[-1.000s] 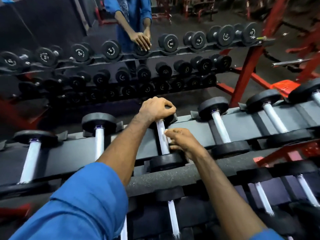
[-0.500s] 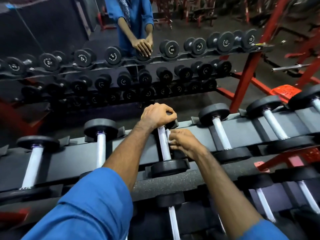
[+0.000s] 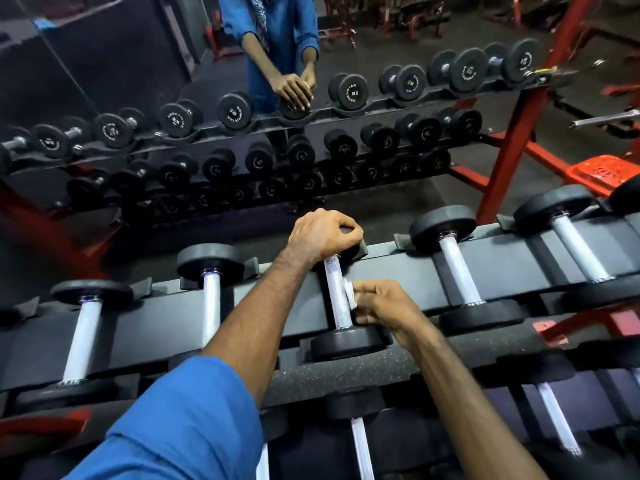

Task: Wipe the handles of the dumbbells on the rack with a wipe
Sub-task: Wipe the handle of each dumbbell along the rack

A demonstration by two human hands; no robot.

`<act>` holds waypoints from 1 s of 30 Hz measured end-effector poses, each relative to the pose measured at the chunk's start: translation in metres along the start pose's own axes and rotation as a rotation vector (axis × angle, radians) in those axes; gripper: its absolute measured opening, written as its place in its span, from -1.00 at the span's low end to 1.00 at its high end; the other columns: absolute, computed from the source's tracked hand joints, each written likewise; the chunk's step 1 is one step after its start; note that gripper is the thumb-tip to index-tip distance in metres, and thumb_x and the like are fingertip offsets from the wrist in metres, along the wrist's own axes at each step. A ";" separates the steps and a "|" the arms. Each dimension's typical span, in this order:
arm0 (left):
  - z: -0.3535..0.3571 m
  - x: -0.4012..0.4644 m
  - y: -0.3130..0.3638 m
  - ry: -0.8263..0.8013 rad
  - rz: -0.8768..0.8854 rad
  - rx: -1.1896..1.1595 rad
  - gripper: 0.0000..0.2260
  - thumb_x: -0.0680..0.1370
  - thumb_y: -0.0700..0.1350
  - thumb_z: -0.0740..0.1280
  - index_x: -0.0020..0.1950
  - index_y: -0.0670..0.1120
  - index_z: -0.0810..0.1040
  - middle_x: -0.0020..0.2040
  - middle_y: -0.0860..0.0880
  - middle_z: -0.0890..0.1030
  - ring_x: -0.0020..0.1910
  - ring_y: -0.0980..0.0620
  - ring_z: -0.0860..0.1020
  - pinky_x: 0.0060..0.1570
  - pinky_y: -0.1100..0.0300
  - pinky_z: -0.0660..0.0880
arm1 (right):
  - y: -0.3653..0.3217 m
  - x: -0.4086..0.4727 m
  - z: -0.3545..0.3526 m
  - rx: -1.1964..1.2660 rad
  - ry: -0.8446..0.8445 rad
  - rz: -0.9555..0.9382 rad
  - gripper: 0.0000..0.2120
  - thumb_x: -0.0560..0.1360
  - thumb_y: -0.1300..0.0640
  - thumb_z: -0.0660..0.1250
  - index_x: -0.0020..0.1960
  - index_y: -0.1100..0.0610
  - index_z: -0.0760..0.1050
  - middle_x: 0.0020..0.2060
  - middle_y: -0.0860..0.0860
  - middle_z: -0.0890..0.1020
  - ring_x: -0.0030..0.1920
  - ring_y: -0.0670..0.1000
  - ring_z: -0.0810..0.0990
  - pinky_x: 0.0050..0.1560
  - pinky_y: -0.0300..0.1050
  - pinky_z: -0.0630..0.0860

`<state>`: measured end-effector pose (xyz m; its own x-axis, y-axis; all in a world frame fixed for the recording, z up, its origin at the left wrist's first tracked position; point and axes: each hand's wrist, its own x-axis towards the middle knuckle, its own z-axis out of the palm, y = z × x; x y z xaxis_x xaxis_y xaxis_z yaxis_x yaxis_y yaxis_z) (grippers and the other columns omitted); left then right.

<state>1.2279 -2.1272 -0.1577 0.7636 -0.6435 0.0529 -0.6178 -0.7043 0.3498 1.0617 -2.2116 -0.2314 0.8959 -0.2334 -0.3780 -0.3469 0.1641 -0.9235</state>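
White wipe (image 3: 348, 293) pinched in right hand (image 3: 388, 308) rubs the middle dumbbell (image 3: 341, 299) handle; left hand (image 3: 322, 235) grips its far head; neighbouring handles look undone.

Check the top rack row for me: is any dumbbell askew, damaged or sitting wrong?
Nothing stands out. The dumbbells on the top row sit in their cradles, roughly parallel. The left hand grips the far head of the middle dumbbell while the right hand presses the wipe to its handle.
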 end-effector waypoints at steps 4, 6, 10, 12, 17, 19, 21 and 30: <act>0.002 0.004 -0.001 -0.018 0.016 0.000 -0.76 0.54 0.26 0.33 0.13 0.36 0.73 0.08 0.05 0.76 0.16 -0.14 0.66 0.23 0.01 0.58 | 0.002 0.003 0.003 0.110 0.015 0.015 -0.73 0.57 0.45 0.25 0.10 0.26 0.68 -0.19 0.07 0.74 -0.32 -0.09 0.65 -0.31 -0.27 0.57; 0.001 0.005 -0.003 -0.030 0.007 -0.014 -0.73 0.53 0.28 0.30 0.13 0.37 0.72 0.11 0.07 0.76 0.18 -0.13 0.66 0.22 0.01 0.57 | -0.009 0.019 0.011 0.100 0.043 -0.005 -0.72 0.57 0.41 0.24 0.06 0.20 0.69 -0.22 0.05 0.70 -0.35 -0.11 0.57 -0.30 -0.27 0.48; 0.004 0.009 -0.009 -0.078 0.006 -0.052 -0.72 0.54 0.31 0.28 0.15 0.37 0.72 0.10 0.11 0.76 0.18 -0.08 0.65 0.22 0.01 0.57 | 0.000 0.014 0.009 0.106 0.045 -0.017 -0.79 0.59 0.32 0.32 0.08 0.16 0.71 -0.18 0.02 0.69 -0.29 -0.12 0.57 -0.22 -0.21 0.46; 0.003 0.012 -0.010 -0.094 0.014 -0.087 -0.72 0.52 0.34 0.28 0.12 0.39 0.71 0.06 0.16 0.76 0.15 -0.03 0.67 0.23 0.00 0.59 | 0.012 0.001 0.005 0.156 0.024 0.002 -0.86 0.59 0.29 0.38 0.08 0.17 0.70 -0.15 0.03 0.73 -0.24 -0.10 0.65 -0.19 -0.23 0.54; 0.001 0.012 -0.012 -0.105 0.022 -0.134 -0.75 0.51 0.36 0.30 0.08 0.42 0.70 0.05 0.25 0.75 0.14 0.06 0.66 0.22 0.01 0.58 | -0.004 0.024 0.009 0.222 0.093 -0.026 -0.84 0.56 0.23 0.46 0.14 0.22 0.67 -0.04 0.16 0.72 -0.10 0.04 0.66 -0.04 -0.10 0.61; 0.001 0.010 -0.012 -0.102 0.015 -0.148 -0.75 0.51 0.36 0.30 0.09 0.41 0.71 0.04 0.26 0.75 0.13 0.07 0.66 0.23 0.01 0.58 | -0.010 0.030 0.014 0.231 0.115 -0.049 -0.82 0.56 0.22 0.46 0.15 0.23 0.65 -0.06 0.14 0.72 -0.09 0.05 0.65 -0.07 -0.12 0.61; 0.002 0.010 -0.013 -0.097 0.014 -0.150 -0.72 0.50 0.37 0.29 0.09 0.41 0.71 0.05 0.25 0.75 0.14 0.05 0.66 0.24 0.01 0.58 | -0.004 0.021 0.013 0.208 0.118 -0.045 -0.83 0.56 0.22 0.46 0.14 0.22 0.65 -0.11 0.09 0.72 -0.13 0.01 0.65 -0.13 -0.16 0.60; 0.000 0.009 -0.012 -0.089 -0.002 -0.161 -0.76 0.53 0.32 0.32 0.09 0.37 0.74 -0.02 0.23 0.75 0.08 0.05 0.66 0.21 0.00 0.59 | -0.015 0.022 0.014 0.204 0.098 -0.004 -0.83 0.55 0.23 0.46 0.14 0.19 0.62 -0.15 0.04 0.69 -0.29 -0.08 0.63 -0.19 -0.19 0.58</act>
<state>1.2416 -2.1244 -0.1616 0.7405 -0.6715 -0.0284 -0.5729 -0.6528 0.4957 1.0908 -2.2059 -0.2246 0.8626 -0.3249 -0.3877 -0.2708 0.3508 -0.8965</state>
